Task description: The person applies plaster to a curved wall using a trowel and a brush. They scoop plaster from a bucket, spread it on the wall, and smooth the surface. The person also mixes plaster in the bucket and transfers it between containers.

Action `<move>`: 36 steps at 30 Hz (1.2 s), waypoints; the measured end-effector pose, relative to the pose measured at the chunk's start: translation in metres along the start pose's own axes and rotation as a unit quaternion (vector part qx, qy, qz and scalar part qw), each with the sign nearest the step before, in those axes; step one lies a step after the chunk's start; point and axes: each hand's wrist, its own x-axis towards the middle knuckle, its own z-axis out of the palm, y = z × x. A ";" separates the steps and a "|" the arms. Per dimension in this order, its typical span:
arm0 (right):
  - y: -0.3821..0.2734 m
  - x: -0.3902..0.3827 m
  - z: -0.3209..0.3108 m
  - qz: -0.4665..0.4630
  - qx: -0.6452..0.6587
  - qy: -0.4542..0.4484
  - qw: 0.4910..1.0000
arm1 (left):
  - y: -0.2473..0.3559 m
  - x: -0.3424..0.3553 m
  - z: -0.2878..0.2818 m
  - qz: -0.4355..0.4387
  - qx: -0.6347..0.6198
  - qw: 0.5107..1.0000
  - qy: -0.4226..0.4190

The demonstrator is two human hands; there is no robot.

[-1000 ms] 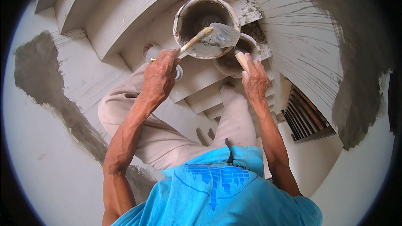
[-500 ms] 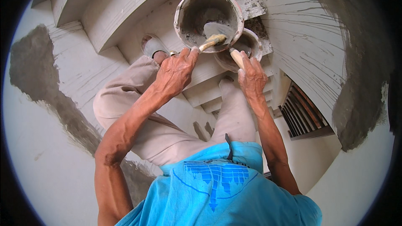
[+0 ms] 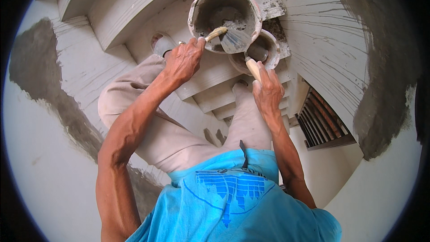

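My left hand (image 3: 184, 60) is closed round the handle of a trowel (image 3: 236, 41). The trowel's grey, smeared blade points right over the near rim of a large mortar bucket (image 3: 191, 23). Grey mortar lies low inside that bucket. My right hand (image 3: 268, 92) grips a wooden-handled tool (image 3: 253, 69); its metal neck reaches the trowel blade's tip, and I cannot make out its working end. Beneath the two tools, a smaller bucket (image 3: 276, 56) sits partly hidden by the large one, with a dark round thing inside.
Pale stairs (image 3: 130, 4) rise at the upper left, and lower steps (image 3: 215, 96) drop away between my legs. A streaked wall (image 3: 313, 40) with a dark mortar patch (image 3: 385, 107) stands on the right. Dark railing bars (image 3: 322, 118) show below it. Another mortar patch (image 3: 38, 62) is at left.
My left hand has shifted slightly left and nearer. The trowel has turned, its blade swinging right and nearer, toward the right-hand tool. My right hand has barely moved.
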 end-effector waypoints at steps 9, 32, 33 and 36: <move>0.009 -0.007 -0.008 0.036 -0.013 -0.019 0.999 | -0.007 0.006 -0.017 -0.012 -0.053 0.995 0.087; 0.015 0.023 -0.003 -0.013 -0.085 0.022 0.996 | 0.008 0.013 -0.045 -0.165 -0.479 0.861 -0.050; 0.014 0.024 -0.003 -0.017 -0.084 0.016 0.996 | 0.007 0.014 -0.043 -0.178 -0.472 0.862 -0.047; 0.015 0.020 -0.005 -0.020 -0.071 0.008 0.997 | 0.000 0.019 -0.034 -0.144 -0.419 0.896 -0.034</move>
